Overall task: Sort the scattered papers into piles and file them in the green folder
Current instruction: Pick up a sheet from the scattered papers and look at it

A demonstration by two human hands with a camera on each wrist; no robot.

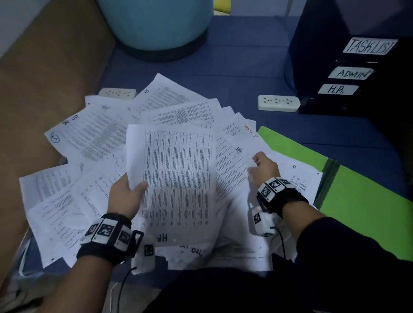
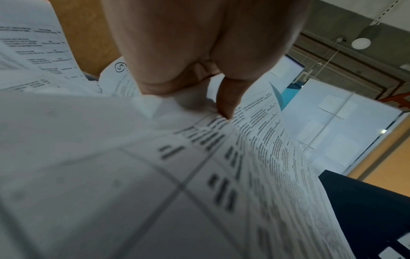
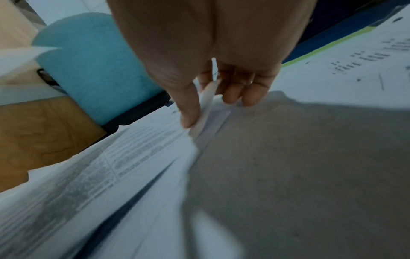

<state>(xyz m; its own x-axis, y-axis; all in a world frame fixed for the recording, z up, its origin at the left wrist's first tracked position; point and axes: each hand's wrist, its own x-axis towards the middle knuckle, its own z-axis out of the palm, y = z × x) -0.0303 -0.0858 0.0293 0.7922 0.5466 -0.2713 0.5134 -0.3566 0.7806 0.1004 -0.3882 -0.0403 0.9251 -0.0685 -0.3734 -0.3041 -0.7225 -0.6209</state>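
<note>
head: left hand pinching lifted HR sheet over scattered papers, green folder rightward | left wrist: thumb on limp edge | right wrist: right hand gripping sheet edges; light, floppy, best held edgewise

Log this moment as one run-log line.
stage: sorting | left hand: pinches table-printed HR sheet | right hand: pinches a sheet edge in scattered papers | green folder: open, partly under papers
</note>
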